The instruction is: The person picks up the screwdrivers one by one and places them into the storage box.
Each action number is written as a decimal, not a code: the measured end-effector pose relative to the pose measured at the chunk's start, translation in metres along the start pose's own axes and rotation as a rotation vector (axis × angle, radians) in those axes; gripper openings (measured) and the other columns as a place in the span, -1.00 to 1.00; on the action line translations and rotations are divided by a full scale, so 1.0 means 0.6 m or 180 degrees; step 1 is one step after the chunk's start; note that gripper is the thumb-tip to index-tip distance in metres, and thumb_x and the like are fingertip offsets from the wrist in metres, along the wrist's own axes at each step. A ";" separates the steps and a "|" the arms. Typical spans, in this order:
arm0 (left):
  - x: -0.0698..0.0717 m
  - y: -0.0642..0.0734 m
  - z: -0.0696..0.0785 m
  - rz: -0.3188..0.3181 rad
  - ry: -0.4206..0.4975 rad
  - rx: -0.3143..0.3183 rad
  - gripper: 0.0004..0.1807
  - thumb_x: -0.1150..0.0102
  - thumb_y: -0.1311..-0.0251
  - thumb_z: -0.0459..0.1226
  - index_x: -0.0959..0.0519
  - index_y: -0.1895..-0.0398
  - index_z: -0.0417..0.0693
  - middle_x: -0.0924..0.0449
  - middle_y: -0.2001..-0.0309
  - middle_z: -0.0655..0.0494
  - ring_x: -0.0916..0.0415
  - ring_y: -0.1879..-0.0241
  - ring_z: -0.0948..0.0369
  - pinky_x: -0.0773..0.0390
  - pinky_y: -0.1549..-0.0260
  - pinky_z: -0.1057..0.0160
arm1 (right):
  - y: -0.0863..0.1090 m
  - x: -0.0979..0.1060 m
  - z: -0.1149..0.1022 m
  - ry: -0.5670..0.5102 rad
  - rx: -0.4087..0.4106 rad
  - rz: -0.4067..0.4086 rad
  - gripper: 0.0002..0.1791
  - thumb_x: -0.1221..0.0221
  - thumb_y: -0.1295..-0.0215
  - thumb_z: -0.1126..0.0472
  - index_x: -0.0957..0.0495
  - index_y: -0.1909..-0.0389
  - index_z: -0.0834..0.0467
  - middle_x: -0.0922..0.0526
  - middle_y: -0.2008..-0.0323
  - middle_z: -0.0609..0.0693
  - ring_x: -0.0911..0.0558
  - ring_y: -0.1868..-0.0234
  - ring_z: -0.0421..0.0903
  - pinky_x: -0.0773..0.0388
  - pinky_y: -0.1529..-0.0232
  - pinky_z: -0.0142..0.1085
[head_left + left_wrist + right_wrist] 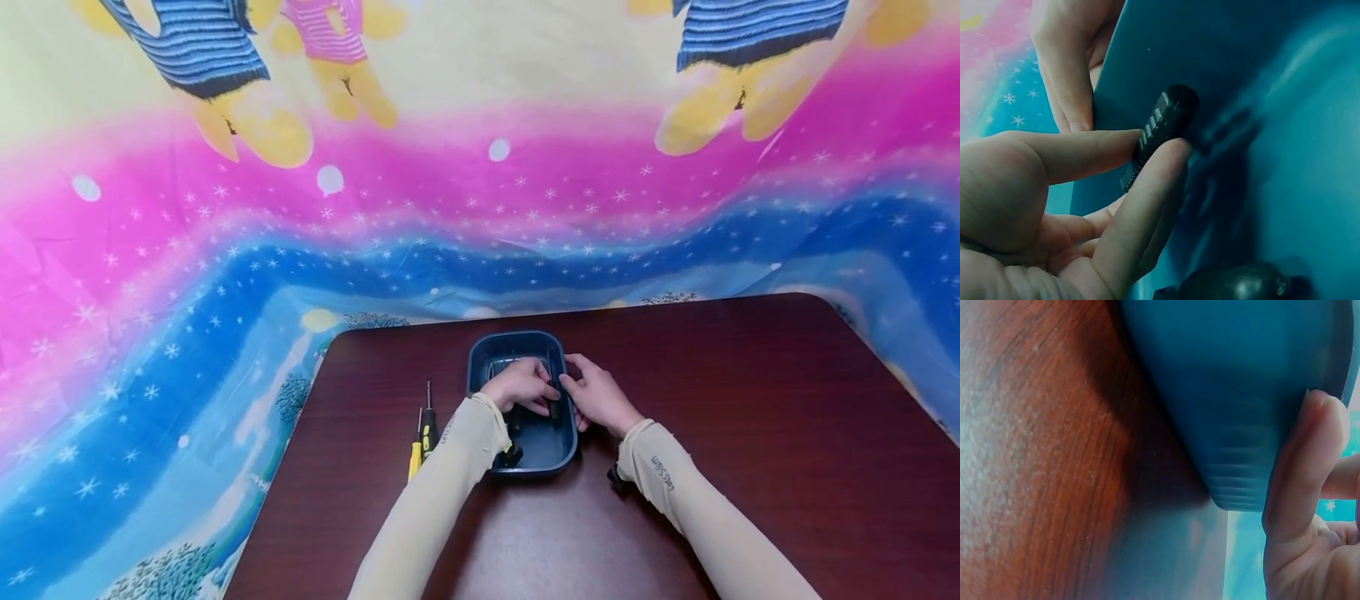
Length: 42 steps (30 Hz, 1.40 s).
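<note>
Inside a dark blue plastic box (536,458), my left hand (522,385) reaches down near the right wall. Its thumb and fingertips pinch a slim black tool with a ridged handle (1163,122), as the left wrist view shows up close. The far part of that tool is hidden in the left wrist view. My right hand (600,398) grips the box's right side at the rim. In the right wrist view, one of its digits (1310,456) lies along the outer wall. A rounded black object (1235,281) lies in the box below the left hand.
Left of the box lie a yellow-handled screwdriver (415,458) and a black-and-yellow screwdriver (429,425), side by side. The dark brown table (750,400) reaches back to a colourful printed cloth (495,242) hanging behind it.
</note>
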<state>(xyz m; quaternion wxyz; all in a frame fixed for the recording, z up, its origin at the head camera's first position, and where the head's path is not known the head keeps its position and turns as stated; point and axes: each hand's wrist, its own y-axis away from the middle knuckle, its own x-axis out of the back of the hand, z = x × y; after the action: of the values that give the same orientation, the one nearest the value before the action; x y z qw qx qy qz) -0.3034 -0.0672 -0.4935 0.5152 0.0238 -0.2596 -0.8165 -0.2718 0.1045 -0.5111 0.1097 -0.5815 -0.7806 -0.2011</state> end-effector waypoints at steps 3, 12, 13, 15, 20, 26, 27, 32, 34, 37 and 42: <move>-0.003 -0.001 -0.001 0.0023 -0.0072 0.0006 -0.74 -0.35 -0.19 -0.52 -0.41 0.22 -0.31 -0.49 0.34 -0.05 -0.60 0.55 0.13 -0.75 0.41 0.18 | -0.001 -0.001 0.001 0.0002 -0.0005 -0.0005 -0.46 0.05 -0.65 0.14 -0.18 -0.56 0.09 -0.60 0.62 0.11 -0.57 0.77 -0.06 -0.64 0.61 -0.06; -0.006 0.000 -0.009 0.0062 -0.0410 -0.0007 -0.74 -0.37 -0.19 -0.50 -0.42 0.34 -0.24 -0.48 0.35 0.00 -0.63 0.54 0.13 -0.75 0.40 0.17 | -0.002 -0.002 0.001 0.0026 0.0009 0.0015 -0.45 0.04 -0.64 0.15 -0.18 -0.56 0.11 -0.64 0.57 0.16 -0.56 0.77 -0.07 -0.64 0.60 -0.02; -0.006 0.000 -0.009 0.0064 -0.0426 -0.0007 -0.74 -0.37 -0.19 -0.50 -0.41 0.34 -0.24 -0.48 0.35 0.00 -0.63 0.54 0.14 -0.75 0.40 0.17 | -0.002 -0.002 0.001 0.0024 0.0010 0.0011 -0.45 0.04 -0.64 0.15 -0.17 -0.56 0.11 -0.65 0.55 0.18 -0.56 0.77 -0.07 -0.64 0.60 -0.01; -0.007 0.001 -0.010 0.0078 -0.0455 -0.0015 -0.73 -0.38 -0.18 -0.51 -0.41 0.33 -0.24 -0.48 0.36 0.00 -0.63 0.54 0.13 -0.75 0.40 0.16 | -0.002 -0.002 0.001 0.0025 0.0009 0.0005 -0.45 0.04 -0.64 0.15 -0.17 -0.56 0.11 -0.66 0.54 0.20 -0.56 0.77 -0.07 -0.64 0.59 0.00; -0.009 0.001 -0.011 0.0091 -0.0605 -0.0027 -0.72 -0.40 -0.18 -0.48 -0.42 0.28 -0.25 -0.49 0.37 0.01 -0.66 0.54 0.15 -0.75 0.39 0.17 | -0.002 -0.003 -0.001 0.0019 0.0005 0.0011 -0.45 0.04 -0.64 0.17 -0.17 -0.56 0.13 -0.65 0.54 0.23 -0.56 0.78 -0.07 -0.65 0.59 0.02; -0.010 -0.002 -0.011 0.0101 -0.0703 -0.0019 -0.69 -0.43 -0.17 -0.47 -0.45 0.17 -0.34 -0.53 0.40 0.03 -0.69 0.54 0.15 -0.74 0.41 0.19 | -0.001 -0.003 -0.002 0.0021 -0.0006 0.0021 -0.45 0.04 -0.64 0.16 -0.18 -0.56 0.13 -0.63 0.58 0.19 -0.56 0.78 -0.07 -0.65 0.58 0.02; -0.010 -0.002 -0.011 0.0108 -0.0712 -0.0014 -0.69 -0.43 -0.16 -0.46 -0.46 0.16 -0.34 -0.53 0.41 0.03 -0.69 0.54 0.14 -0.74 0.41 0.20 | 0.000 -0.003 -0.002 0.0026 -0.0009 0.0022 -0.44 0.04 -0.64 0.16 -0.18 -0.56 0.13 -0.62 0.59 0.17 -0.56 0.78 -0.07 -0.65 0.58 0.02; -0.010 -0.001 -0.012 0.0128 -0.0744 0.0003 -0.70 -0.45 -0.16 -0.43 -0.48 0.18 -0.33 -0.55 0.40 0.03 -0.72 0.52 0.13 -0.74 0.42 0.21 | 0.000 -0.003 -0.002 0.0041 -0.0019 0.0013 -0.44 0.04 -0.65 0.16 -0.17 -0.57 0.12 -0.60 0.62 0.12 -0.55 0.78 -0.06 -0.65 0.57 0.02; -0.010 -0.001 -0.011 0.0131 -0.0759 0.0003 -0.69 -0.46 -0.16 -0.42 -0.49 0.18 -0.33 -0.55 0.40 0.02 -0.73 0.52 0.13 -0.74 0.42 0.21 | 0.000 -0.002 -0.002 0.0045 -0.0020 0.0014 -0.44 0.04 -0.65 0.16 -0.16 -0.57 0.13 -0.60 0.62 0.12 -0.56 0.78 -0.06 -0.65 0.57 0.03; -0.009 0.000 -0.010 0.0134 -0.0798 -0.0002 -0.69 -0.46 -0.17 -0.41 -0.49 0.17 -0.33 -0.56 0.38 0.01 -0.74 0.51 0.11 -0.73 0.42 0.21 | 0.001 -0.002 -0.003 0.0057 -0.0017 0.0018 -0.44 0.04 -0.65 0.16 -0.16 -0.57 0.13 -0.60 0.62 0.12 -0.56 0.78 -0.06 -0.65 0.57 0.02; -0.006 0.004 -0.007 0.0117 -0.0920 -0.0014 -0.71 -0.44 -0.21 -0.36 -0.49 0.19 -0.28 -0.55 0.32 -0.01 -0.77 0.46 0.07 -0.73 0.40 0.22 | 0.002 -0.002 -0.004 0.0062 -0.0013 0.0014 -0.44 0.04 -0.65 0.16 -0.16 -0.57 0.13 -0.61 0.61 0.13 -0.56 0.78 -0.06 -0.65 0.57 0.02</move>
<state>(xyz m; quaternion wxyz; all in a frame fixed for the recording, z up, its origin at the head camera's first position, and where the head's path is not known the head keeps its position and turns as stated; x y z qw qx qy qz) -0.2983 -0.0665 -0.4972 0.4874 -0.1000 -0.3296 -0.8024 -0.2706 0.1025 -0.5092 0.1165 -0.5815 -0.7778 -0.2080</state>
